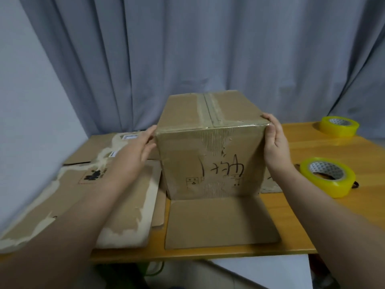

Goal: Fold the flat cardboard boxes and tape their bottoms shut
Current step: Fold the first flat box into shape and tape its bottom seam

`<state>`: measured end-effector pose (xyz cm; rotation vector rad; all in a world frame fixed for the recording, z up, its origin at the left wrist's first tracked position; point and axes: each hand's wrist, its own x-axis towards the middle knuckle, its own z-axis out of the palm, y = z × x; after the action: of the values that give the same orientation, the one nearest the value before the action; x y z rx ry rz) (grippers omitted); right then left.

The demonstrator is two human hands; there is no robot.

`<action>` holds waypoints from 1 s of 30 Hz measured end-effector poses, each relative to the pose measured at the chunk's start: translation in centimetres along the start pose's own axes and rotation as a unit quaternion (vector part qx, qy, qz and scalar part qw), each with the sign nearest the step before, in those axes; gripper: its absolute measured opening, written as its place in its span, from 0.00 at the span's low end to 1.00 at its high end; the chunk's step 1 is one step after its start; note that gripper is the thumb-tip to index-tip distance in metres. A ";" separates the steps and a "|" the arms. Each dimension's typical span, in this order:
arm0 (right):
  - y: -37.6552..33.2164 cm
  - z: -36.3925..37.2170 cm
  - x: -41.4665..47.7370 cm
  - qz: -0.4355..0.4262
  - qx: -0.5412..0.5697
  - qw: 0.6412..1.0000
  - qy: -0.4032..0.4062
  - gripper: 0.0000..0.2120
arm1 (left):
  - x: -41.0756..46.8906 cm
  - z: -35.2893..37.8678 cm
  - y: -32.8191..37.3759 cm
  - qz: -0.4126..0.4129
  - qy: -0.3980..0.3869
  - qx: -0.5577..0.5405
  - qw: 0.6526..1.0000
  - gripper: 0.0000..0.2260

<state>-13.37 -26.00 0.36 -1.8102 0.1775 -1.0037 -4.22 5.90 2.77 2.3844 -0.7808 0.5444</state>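
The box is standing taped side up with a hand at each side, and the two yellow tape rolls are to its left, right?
Not quite: the head view shows the far tape roll and the near tape roll to the right of the box, not its left. The rest holds: taped seam up, left hand and right hand at its sides.

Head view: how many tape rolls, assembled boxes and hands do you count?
Yellow tape rolls: 2, the far roll and the near roll
Assembled box: 1
Hands: 2, the left hand and the right hand
Total: 5
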 end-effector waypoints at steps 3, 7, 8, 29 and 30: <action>-0.4 0.8 -0.6 0.120 0.006 0.989 0.081 0.20 | -0.7 0.5 1.2 -0.089 -0.036 -0.170 0.981 0.27; -2.6 2.4 -1.6 0.245 0.125 0.958 0.080 0.27 | -0.4 2.0 4.3 -0.114 -0.051 -0.260 0.958 0.27; -3.0 2.3 -1.7 0.240 0.160 0.952 0.103 0.26 | -0.4 2.0 5.0 -0.097 -0.029 -0.278 0.955 0.27; -8.7 6.1 1.3 0.225 0.241 0.923 -0.199 0.26 | 0.2 0.3 12.2 0.228 -0.045 0.207 0.950 0.28; -8.2 6.2 0.5 0.208 0.221 0.935 -0.183 0.22 | 0.1 0.3 11.5 0.244 -0.072 0.219 0.942 0.25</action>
<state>-11.23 -18.03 6.51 -1.4275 0.0867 -0.3565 -11.41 -2.03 7.08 2.6513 -1.4702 0.8171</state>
